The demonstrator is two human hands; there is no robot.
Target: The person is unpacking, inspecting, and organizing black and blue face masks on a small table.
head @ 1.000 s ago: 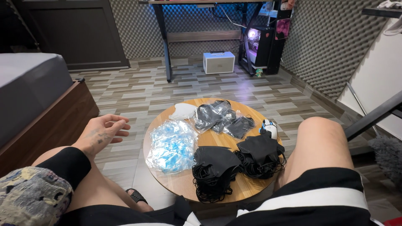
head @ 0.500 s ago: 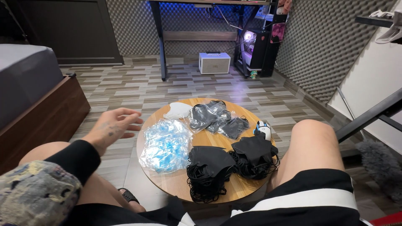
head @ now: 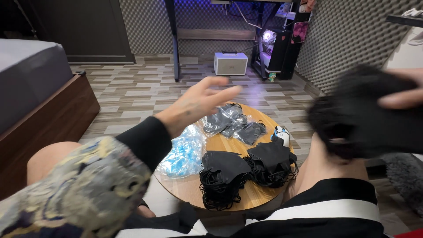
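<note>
The fingers (head: 220, 88) of the left hand (head: 194, 105) are spread wide and empty, raised above the round table (head: 229, 194). The right hand (head: 396, 99) pinches a blurred black mask (head: 365, 114) up by the right knee. Two stacks of black masks (head: 246, 169) lie close to the table's near edge, loops hanging over; a sleeve brushing past could drag them off. A mouse (head: 282, 134) sits at the right rim. Free room lies leftward, before the bed (head: 39, 101).

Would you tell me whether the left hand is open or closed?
Open: the left hand hangs above the round table, fingers spread, holding nothing.
</note>
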